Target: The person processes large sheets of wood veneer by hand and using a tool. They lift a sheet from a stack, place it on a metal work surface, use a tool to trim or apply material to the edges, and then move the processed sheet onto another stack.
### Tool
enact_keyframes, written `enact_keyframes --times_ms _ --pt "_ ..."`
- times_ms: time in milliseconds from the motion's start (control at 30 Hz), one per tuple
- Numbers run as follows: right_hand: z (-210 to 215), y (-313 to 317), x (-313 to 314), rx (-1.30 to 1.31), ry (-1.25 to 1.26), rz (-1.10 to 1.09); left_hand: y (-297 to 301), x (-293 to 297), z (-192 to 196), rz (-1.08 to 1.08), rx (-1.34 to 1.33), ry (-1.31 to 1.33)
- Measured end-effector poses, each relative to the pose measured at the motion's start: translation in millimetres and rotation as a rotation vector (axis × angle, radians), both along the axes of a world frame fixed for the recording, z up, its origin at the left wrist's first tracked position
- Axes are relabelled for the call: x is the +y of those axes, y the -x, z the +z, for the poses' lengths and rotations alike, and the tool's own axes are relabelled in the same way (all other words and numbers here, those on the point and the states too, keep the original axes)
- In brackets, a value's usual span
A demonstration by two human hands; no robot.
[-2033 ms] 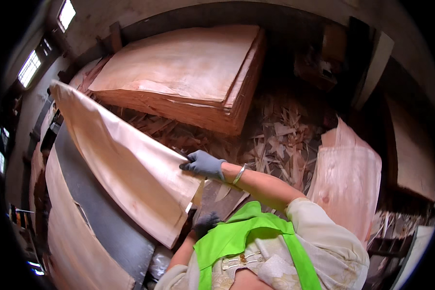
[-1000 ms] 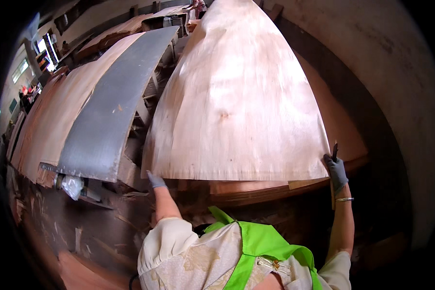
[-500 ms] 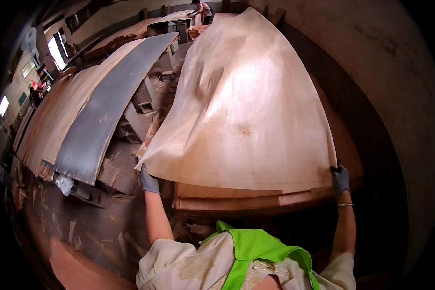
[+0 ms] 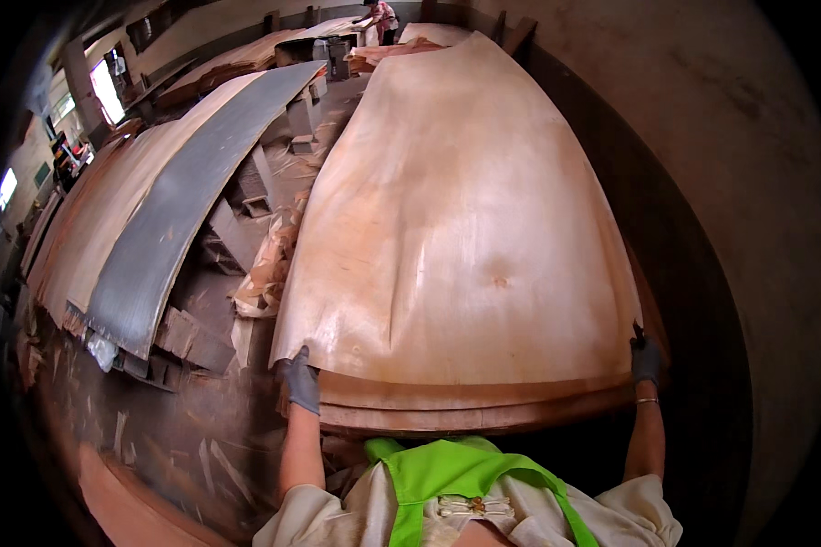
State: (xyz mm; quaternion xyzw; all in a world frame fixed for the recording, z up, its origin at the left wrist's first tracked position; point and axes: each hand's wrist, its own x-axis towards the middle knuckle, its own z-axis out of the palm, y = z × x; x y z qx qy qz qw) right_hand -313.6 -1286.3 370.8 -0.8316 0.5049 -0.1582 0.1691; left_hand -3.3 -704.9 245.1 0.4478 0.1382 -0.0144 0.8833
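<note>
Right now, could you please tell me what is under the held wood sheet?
Beneath the held sheet, the near edge of a wood stack shows; its top is mostly covered.

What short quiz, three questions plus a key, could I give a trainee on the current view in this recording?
1. True or false: the long grey board lies to the left of the wooden sheet.

2. Multiple choice: where do the left hand and the right hand grip?
a) the far end of the wooden sheet
b) the two sides of the grey board
c) the near corners of the wooden sheet

3. Fill in the blank: the bracelet is worn on the ____ wrist.

Key: 1. True. 2. c. 3. right.
</note>
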Motion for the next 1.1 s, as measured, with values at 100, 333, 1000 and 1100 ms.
enact_keyframes --times_ms 100,333,1000,1100 --pt "-4.7 7.0 -26.2 0.07 0.067 -0.062 13.9 -16.8 -17.0 -0.04 0.036 0.076" --pt "-35.7 36.6 -104.7 0.191 0.113 0.043 11.6 -31.4 -70.3 -0.007 0.089 0.28" --pt "-126.1 108.7 -192.5 0.077 -0.01 0.005 64.8 -36.5 -117.6 0.229 0.077 0.141" --pt "-115.2 71.3 -195.3 0.156 0.102 0.126 36.5 -14.1 -123.1 0.321 0.055 0.055"
